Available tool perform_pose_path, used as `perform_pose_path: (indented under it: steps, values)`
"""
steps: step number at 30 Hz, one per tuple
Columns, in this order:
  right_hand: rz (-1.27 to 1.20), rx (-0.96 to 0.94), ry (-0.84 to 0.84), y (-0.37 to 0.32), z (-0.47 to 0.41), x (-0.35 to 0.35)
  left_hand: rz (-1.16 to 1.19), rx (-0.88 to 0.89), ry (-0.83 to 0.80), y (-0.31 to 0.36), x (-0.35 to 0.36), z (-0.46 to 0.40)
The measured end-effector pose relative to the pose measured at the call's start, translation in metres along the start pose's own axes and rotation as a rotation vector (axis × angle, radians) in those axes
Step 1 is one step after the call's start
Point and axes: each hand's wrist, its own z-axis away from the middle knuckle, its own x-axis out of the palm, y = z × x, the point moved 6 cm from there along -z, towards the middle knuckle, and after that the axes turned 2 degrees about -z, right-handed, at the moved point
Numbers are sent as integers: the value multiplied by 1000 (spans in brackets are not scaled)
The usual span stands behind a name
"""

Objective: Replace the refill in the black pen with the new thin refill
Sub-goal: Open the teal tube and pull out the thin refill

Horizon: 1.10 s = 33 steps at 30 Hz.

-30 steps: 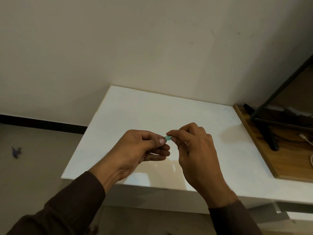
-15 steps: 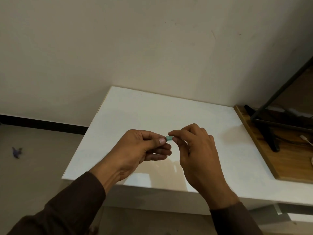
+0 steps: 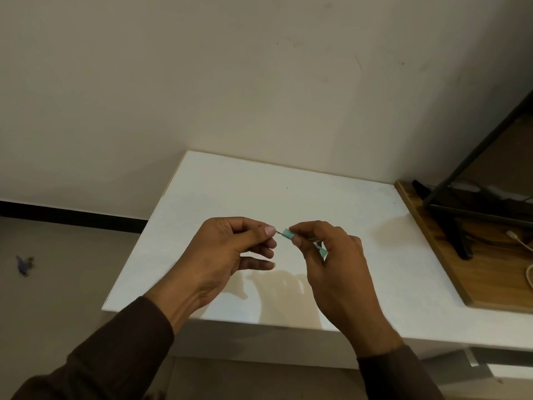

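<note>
I observe both hands raised above the white table (image 3: 219, 180), near its front half, wrists entering from the lower edge in dark brown sleeves (image 3: 115, 350). The left hand (image 3: 227, 252) is turned palm inward, thumb and forefinger pressed together at the tips on a thin dark rod (image 3: 279, 233), apparently the refill, which pokes out only a short way toward the right. Its remaining fingers curl loosely beneath, the lowest one extended. The right hand (image 3: 331, 261) faces it, back toward me, thumb and forefinger pinching a small teal sleeve (image 3: 287, 233) that sits on the rod's other end; a further bit of teal shows lower down beside the curled middle fingers. The two pinch points stand just apart, the teal piece bridging the gap. I cannot tell whether the rod is seated inside the sleeve. At the right, a wooden board (image 3: 450, 264) adjoins the table, bearing a black stand (image 3: 455, 223) and a white cable (image 3: 519, 241).
</note>
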Motion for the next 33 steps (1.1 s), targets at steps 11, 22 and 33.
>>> perform_pose_path:
  steps: [11, 22, 33]
  values:
    - [-88, 98, -103, 11, 0, 12, -349, 233, 142, 19, 2, 4]
    - [-107, 106, -111, 14, -1, 10, -312, 350, 203, 33, -5, 6]
    - [-263, 200, -12, 26, -5, -4, -161, 278, 153, 33, -18, 4]
